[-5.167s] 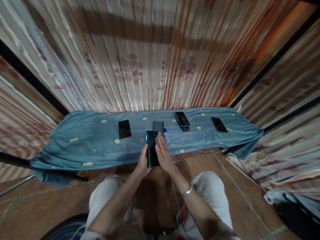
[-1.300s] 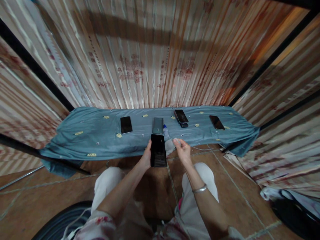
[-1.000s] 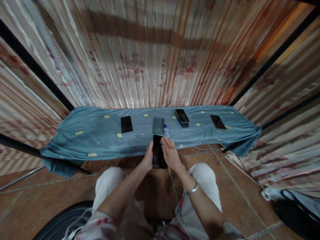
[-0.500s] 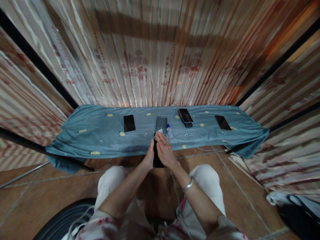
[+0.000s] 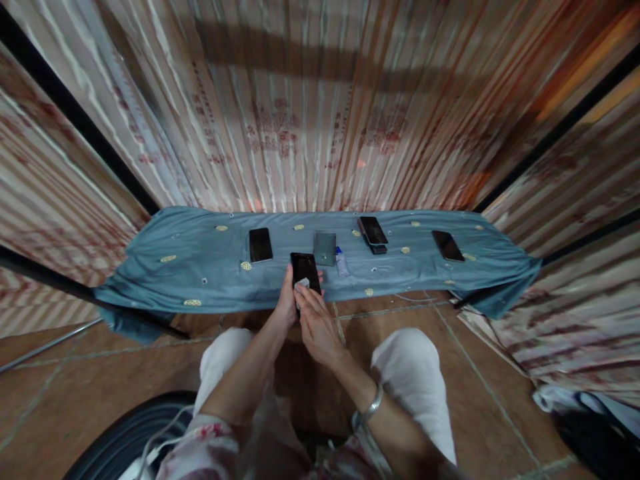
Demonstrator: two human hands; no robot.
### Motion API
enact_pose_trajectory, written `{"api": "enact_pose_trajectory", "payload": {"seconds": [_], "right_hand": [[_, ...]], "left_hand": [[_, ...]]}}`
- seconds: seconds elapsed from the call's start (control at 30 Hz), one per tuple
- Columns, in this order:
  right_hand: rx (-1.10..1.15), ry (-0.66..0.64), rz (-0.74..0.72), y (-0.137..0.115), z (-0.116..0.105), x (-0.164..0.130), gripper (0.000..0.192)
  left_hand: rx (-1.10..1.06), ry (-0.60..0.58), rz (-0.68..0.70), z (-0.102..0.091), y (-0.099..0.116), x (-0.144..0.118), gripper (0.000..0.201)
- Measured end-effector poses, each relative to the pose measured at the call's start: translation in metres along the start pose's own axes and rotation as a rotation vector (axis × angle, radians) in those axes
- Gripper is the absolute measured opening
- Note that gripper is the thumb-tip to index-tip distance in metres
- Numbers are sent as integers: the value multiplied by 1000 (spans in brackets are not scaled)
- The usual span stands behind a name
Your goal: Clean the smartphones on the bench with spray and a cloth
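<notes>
My left hand (image 5: 286,297) is wrapped round a black smartphone (image 5: 305,265) from its left side, with fingertips showing past the right edge. The phone is held above my lap, by the front edge of the cloth-covered table (image 5: 225,287). A small white wipe (image 5: 302,285) is pinched under the fingers of my right hand (image 5: 318,325) and pressed on the phone's dark screen. Just beyond the phone, a flat grey-green rectangular thing (image 5: 325,249), blurred in the picture, lies on the cloth. A small clear bottle with a blue cap (image 5: 341,263) lies to its right.
On the table, a dark phone (image 5: 261,245) lies to the left and another phone (image 5: 448,246) to the far right. Between them, a phone (image 5: 373,231) rests on a dark object. Black frame poles (image 5: 75,120) and striped curtains (image 5: 320,120) surround the table.
The phone has moved left and turned more face-up to me. My right hand, with the wipe, has slid from the phone's upper end down to the middle of the screen.
</notes>
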State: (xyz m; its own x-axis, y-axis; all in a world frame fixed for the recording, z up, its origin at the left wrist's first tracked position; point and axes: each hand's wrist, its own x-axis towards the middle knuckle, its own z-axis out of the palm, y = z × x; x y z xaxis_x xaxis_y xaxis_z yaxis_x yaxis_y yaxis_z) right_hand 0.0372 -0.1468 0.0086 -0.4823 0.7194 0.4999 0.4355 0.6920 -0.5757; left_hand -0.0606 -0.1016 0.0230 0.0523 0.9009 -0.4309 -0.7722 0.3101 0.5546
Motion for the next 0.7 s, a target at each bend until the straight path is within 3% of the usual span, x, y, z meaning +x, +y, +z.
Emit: {"api": "enact_pose_trajectory", "payload": {"seconds": [0.2,0.4,0.53,0.7], "right_hand": [[-18,27,-28,-7,4,-12,52],[-65,116,2,14,1,-17,51],[4,147,86,27,-2,-12,46],[259,220,310,34,-3,-5,40]], "left_hand": [[-61,35,79,3,13,-1,66],[-164,-8,117,1,24,1,68],[-170,-49,83,0,25,1,70],[-155,-68,49,3,22,1,69]]}}
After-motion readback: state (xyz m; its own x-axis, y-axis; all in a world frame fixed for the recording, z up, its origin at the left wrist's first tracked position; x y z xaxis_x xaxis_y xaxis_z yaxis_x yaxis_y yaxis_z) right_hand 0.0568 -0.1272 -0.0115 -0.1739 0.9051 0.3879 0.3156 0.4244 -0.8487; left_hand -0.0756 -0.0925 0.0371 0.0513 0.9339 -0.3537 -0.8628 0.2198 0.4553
